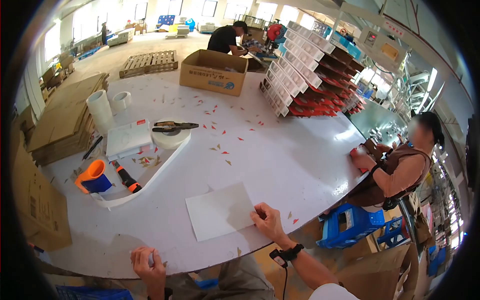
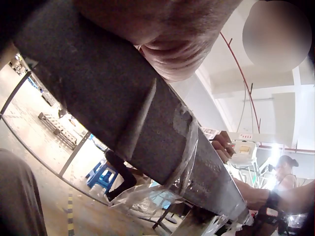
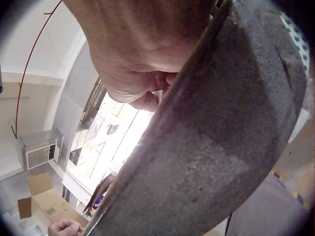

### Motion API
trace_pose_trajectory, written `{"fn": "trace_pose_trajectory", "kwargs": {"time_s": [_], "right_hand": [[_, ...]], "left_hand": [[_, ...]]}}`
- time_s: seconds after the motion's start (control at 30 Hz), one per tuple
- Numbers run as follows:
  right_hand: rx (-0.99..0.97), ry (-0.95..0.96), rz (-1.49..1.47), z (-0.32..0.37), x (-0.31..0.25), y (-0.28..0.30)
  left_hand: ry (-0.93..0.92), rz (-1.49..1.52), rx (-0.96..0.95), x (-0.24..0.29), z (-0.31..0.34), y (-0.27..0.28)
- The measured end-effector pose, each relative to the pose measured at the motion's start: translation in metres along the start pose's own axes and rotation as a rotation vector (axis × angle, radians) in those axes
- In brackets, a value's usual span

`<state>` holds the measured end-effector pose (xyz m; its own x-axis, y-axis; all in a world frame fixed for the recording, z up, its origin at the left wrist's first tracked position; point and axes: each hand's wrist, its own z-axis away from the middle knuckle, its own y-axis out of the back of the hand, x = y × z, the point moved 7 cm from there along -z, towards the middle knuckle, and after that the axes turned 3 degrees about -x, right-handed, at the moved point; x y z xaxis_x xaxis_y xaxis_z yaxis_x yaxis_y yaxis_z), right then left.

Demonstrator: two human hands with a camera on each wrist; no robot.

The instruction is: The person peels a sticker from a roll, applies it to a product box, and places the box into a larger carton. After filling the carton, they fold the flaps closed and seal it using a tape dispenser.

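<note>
Right grip point(image 1: 269, 220) pinches the right edge of white sheet point(image 1: 220, 209).

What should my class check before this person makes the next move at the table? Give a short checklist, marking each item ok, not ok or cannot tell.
1. Right hand holding the white card: ok; it pinches the card's right edge.
2. Card lying on the table: ok.
3. Left hand steadying the card: not ok; it is apart from it, near the table's front edge.
4. Left hand free of any object: cannot tell; its curled fingers hide too much.
5. White roll with nothing on top: not ok; pliers lie across it.
6. Knife away from the card: ok; it lies apart, to the left.
</note>
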<state>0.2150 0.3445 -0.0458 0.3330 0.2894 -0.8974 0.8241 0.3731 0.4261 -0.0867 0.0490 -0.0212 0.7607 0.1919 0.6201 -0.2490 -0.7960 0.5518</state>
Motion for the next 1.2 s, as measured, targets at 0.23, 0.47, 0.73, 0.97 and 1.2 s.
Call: {"fn": "trace_pose_trajectory", "kwargs": {"time_s": [0.23, 0.47, 0.73, 0.97, 1.2], "right_hand": [[0.002, 0.001, -0.026, -0.0018, 0.0050, -0.0002], [0.006, 0.005, -0.032, -0.0015, -0.0007, 0.0001], [0.015, 0.039, -0.032, -0.0004, -0.0049, 0.0014], [0.014, 0.019, -0.032, -0.0012, -0.0022, 0.0008], [0.006, 0.017, -0.026, -0.0019, -0.0001, 0.0007]], "left_hand": [[0.011, 0.017, 0.005, -0.0053, 0.0012, -0.0030], [0.003, 0.015, -0.008, -0.0035, 0.0000, -0.0023], [-0.001, 0.026, -0.012, -0.0032, 0.0012, -0.0025], [-0.029, 0.011, -0.006, -0.0028, 0.0006, -0.0031], [-0.030, 0.015, -0.009, -0.0022, 0.0001, -0.0033]]}}
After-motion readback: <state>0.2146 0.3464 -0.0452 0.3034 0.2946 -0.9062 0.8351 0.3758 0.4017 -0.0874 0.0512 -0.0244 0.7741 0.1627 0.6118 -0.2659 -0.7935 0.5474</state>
